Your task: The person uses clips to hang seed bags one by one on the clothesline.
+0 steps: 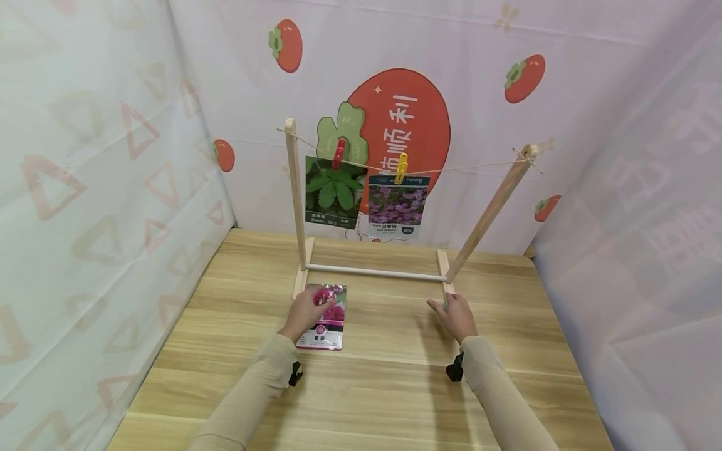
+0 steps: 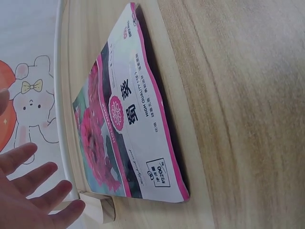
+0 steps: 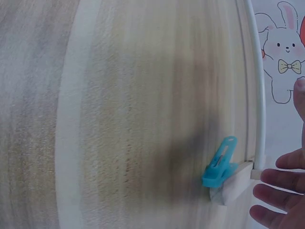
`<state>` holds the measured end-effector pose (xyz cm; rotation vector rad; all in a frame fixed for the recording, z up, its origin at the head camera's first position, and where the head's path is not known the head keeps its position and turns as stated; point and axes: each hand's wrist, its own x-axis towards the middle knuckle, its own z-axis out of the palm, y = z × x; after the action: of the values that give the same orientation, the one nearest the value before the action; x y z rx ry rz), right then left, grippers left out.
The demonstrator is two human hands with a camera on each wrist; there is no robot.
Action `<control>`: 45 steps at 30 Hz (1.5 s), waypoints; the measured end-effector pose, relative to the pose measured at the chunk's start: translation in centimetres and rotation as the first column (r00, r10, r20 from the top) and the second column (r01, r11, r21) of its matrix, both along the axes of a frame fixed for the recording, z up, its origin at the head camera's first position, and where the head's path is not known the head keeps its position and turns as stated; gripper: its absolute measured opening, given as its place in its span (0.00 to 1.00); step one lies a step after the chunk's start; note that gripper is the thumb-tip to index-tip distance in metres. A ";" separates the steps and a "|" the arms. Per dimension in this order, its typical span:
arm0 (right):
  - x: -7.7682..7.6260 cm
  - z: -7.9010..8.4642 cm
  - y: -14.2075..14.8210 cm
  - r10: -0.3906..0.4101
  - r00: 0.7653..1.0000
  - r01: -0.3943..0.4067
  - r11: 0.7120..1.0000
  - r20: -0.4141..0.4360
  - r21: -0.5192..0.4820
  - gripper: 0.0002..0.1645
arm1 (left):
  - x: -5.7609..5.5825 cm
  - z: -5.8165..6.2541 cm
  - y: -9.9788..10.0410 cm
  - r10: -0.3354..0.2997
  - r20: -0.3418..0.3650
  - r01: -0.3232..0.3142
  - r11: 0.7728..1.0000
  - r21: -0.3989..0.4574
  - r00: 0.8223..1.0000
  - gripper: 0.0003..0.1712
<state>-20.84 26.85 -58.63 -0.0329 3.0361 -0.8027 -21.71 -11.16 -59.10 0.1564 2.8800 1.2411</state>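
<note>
My left hand [image 1: 304, 311] hovers over a seed packet [image 2: 143, 109] with pink hollyhock flowers, which lies flat on the wooden table. Its fingers are spread and apart from the packet in the left wrist view. On the other side, my right hand [image 1: 458, 318] is held above a teal clothespin [image 3: 220, 164], fingers loosely extended and holding nothing. That clothespin lies by the right foot of a wooden frame [image 1: 489, 216]. From the frame's string [image 1: 468, 168] hang a green-leaf seed packet [image 1: 334, 191], under a red clothespin [image 1: 338, 153], and a purple-flower packet [image 1: 397, 203], under a yellow clothespin [image 1: 401, 169].
A white rod [image 1: 375, 272] joins the frame's two sides low down. Printed cloth walls [image 1: 485, 37] enclose the wooden table [image 1: 383, 388] at the back and both sides. The frame's left post [image 1: 296, 194] stands beyond my left hand.
</note>
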 end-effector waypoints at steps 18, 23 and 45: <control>0.6 -1.7 0.1 -0.047 0.999 0.042 0.986 0.025 0.164 0.33 | 1.0 -0.3 1.1 -0.046 0.076 0.064 0.966 -0.251 0.996 0.37; 0.7 -2.0 0.0 -0.062 0.998 0.057 0.985 0.026 0.162 0.28 | 1.0 -0.4 1.4 -0.049 0.124 0.084 0.952 -0.294 0.991 0.35; 0.8 -2.0 -0.6 0.028 0.999 -0.018 0.978 -0.044 0.209 0.13 | 1.8 -1.6 1.1 -0.098 0.071 0.116 0.939 -0.325 0.993 0.13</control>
<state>-20.08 26.23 -60.66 -0.0877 3.1394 -0.4841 -19.94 -10.09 -60.66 0.2680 2.9318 0.7217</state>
